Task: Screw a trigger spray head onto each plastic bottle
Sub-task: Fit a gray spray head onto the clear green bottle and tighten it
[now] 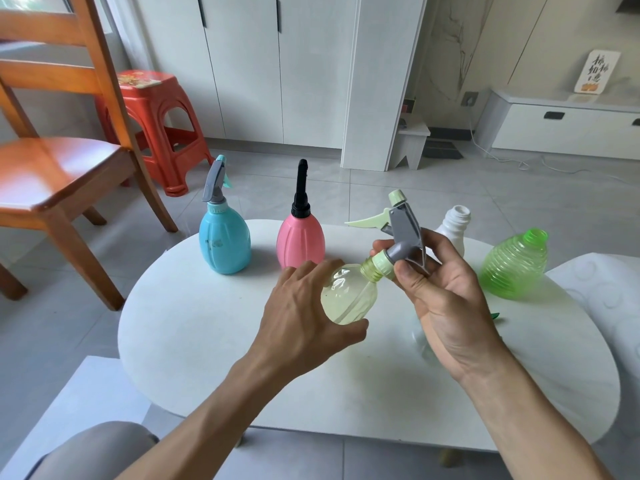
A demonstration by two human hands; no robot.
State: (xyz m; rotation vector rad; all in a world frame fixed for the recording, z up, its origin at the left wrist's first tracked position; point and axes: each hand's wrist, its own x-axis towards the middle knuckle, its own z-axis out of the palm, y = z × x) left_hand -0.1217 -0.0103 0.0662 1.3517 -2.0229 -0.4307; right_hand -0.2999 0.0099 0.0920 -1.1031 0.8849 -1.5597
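My left hand (304,313) grips a pale yellow clear bottle (349,292), tilted with its neck up to the right. My right hand (440,289) holds a grey and light-green trigger spray head (403,233) whose collar sits on that bottle's neck. On the white oval table (207,341), at the back, a blue bottle (225,242) carries a grey head and a pink bottle (300,242) carries a black head. A white bottle (453,226) and a green ribbed bottle (516,265) stand to the right with bare necks.
A wooden chair (62,161) stands to the left of the table, with a red plastic stool (156,126) behind it. White cabinets line the far wall. A small green piece (496,317) shows on the table behind my right wrist.
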